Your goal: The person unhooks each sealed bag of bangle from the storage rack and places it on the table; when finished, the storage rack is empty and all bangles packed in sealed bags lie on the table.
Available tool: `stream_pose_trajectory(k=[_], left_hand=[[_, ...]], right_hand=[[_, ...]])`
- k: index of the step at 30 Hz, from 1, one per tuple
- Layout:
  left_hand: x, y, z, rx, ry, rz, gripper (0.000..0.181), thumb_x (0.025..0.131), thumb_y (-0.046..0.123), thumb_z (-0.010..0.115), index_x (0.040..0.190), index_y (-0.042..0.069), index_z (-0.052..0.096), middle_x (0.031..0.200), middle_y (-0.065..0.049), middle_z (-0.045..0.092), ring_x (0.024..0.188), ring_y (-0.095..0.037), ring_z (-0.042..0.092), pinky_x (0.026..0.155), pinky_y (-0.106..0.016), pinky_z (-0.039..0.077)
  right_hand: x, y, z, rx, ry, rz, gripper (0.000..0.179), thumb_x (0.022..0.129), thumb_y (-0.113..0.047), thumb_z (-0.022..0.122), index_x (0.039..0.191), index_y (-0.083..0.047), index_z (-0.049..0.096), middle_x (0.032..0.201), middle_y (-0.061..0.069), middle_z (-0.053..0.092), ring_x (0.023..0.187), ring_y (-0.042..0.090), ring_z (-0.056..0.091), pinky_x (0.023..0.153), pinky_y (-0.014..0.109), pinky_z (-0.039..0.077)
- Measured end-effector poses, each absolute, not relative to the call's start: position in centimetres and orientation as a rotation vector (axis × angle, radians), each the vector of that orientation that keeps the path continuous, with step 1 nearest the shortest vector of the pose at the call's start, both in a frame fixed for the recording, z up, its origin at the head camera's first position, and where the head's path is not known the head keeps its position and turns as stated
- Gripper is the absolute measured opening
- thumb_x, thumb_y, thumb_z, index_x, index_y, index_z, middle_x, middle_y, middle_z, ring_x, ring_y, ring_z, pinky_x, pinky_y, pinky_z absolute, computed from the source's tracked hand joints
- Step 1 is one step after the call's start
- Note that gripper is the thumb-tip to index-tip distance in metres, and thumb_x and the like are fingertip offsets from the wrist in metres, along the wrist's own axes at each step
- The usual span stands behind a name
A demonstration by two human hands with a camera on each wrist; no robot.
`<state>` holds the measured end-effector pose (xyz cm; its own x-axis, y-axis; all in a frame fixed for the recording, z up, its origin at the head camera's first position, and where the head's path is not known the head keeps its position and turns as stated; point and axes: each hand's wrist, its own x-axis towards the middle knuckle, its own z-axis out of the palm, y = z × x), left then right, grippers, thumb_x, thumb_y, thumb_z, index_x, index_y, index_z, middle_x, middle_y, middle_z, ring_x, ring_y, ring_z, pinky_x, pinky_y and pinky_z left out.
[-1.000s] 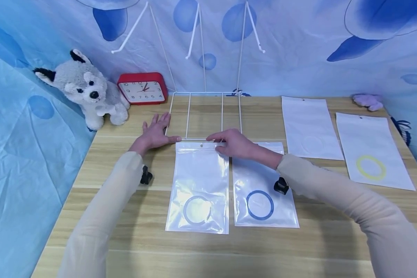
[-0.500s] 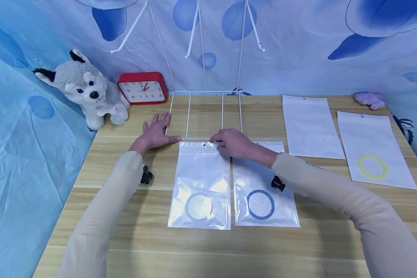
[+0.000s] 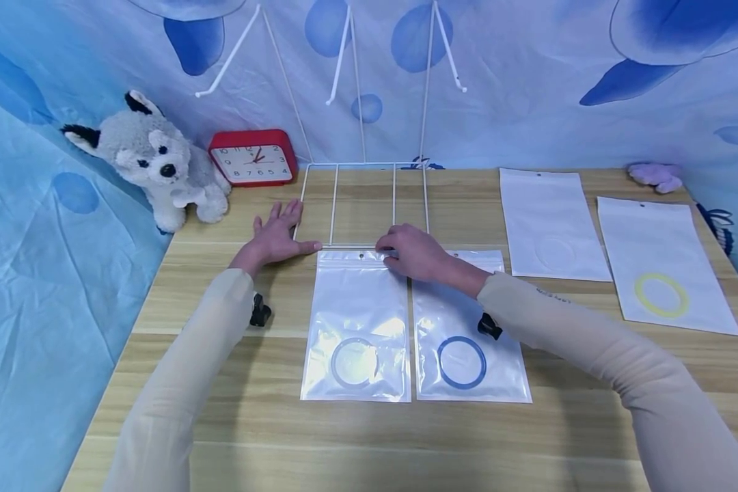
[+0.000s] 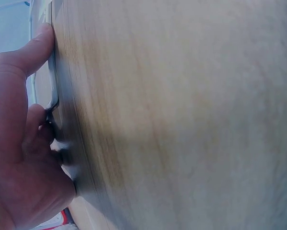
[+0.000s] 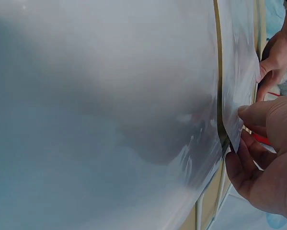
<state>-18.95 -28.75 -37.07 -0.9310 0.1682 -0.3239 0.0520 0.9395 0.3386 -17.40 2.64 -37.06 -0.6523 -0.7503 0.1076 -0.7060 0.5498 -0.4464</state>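
My right hand point(image 3: 413, 253) pinches the top right corner of a white zip bag point(image 3: 357, 301), thumb on one face and fingers at the other in the right wrist view. A pale clear ring point(image 3: 334, 362) shows low in that bag. Beside it, partly under my right forearm, lies a second zip bag point(image 3: 427, 307) with a blue ring point(image 3: 482, 362). My left hand point(image 3: 277, 236) is spread at the front left corner of a white wire rack point(image 3: 344, 247), its thumb point(image 4: 41, 45) on the rack's front bar. The held bag's top edge lies right along that bar.
Three hooks of the rack stick out above its base. A plush dog point(image 3: 154, 157) and a red clock point(image 3: 288, 157) stand at the back left. On the right lie two more zip bags, one with a yellow ring point(image 3: 639, 294), near a purple object point(image 3: 654, 176).
The held bag has shifted a little to the right and away from me, now straighter beside the blue-ring bag. My right hand moved slightly with it; my left hand has stayed in place.
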Motion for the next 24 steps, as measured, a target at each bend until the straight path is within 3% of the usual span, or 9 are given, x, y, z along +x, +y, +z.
stream_pose_trajectory(k=[7, 14, 20, 24], left_hand=[[-18.9, -28.5, -37.1, 0.166, 2.739, 0.465, 0.106, 0.09, 0.059, 0.063, 0.161, 0.008, 0.002, 0.167, -0.011, -0.002, 0.15, -0.035, -0.013, 0.112, -0.066, -0.011], [-19.2, -28.8, -36.7, 0.162, 2.706, 0.426, 0.107, 0.091, 0.061, 0.06, 0.16, 0.007, 0.0, 0.167, -0.01, -0.004, 0.15, -0.036, -0.014, 0.112, -0.066, -0.01], [-18.6, -29.2, -36.3, 0.102, 2.706, 0.433, 0.112, 0.089, 0.058, 0.066, 0.159, 0.001, -0.001, 0.165, -0.021, -0.007, 0.149, -0.042, -0.012, 0.111, -0.069, -0.006], [-17.1, -29.7, -35.5, 0.093, 2.791, 0.377, 0.118, 0.087, 0.06, 0.067, 0.158, 0.0, -0.005, 0.162, -0.028, -0.012, 0.148, -0.045, -0.012, 0.111, -0.07, -0.003]], right_hand=[[-17.3, 3.6, -37.0, -1.278, 2.766, -0.833, 0.018, 0.089, -0.007, 0.072, 0.105, -0.001, 0.075, 0.1, 0.012, 0.068, 0.094, 0.029, 0.061, 0.081, 0.04, 0.052], [-17.5, 8.1, -34.5, -1.252, 2.804, -1.056, 0.014, 0.091, -0.004, 0.068, 0.103, 0.004, 0.073, 0.097, 0.014, 0.069, 0.091, 0.029, 0.066, 0.079, 0.042, 0.055], [-17.5, 14.3, -33.4, -1.292, 2.896, -1.066, 0.01, 0.089, 0.004, 0.068, 0.097, 0.003, 0.074, 0.09, 0.012, 0.068, 0.081, 0.027, 0.066, 0.064, 0.042, 0.053], [-16.7, 18.4, -32.8, -1.282, 2.989, -0.975, 0.012, 0.086, 0.004, 0.071, 0.097, 0.001, 0.073, 0.092, 0.012, 0.068, 0.079, 0.029, 0.065, 0.061, 0.043, 0.053]])
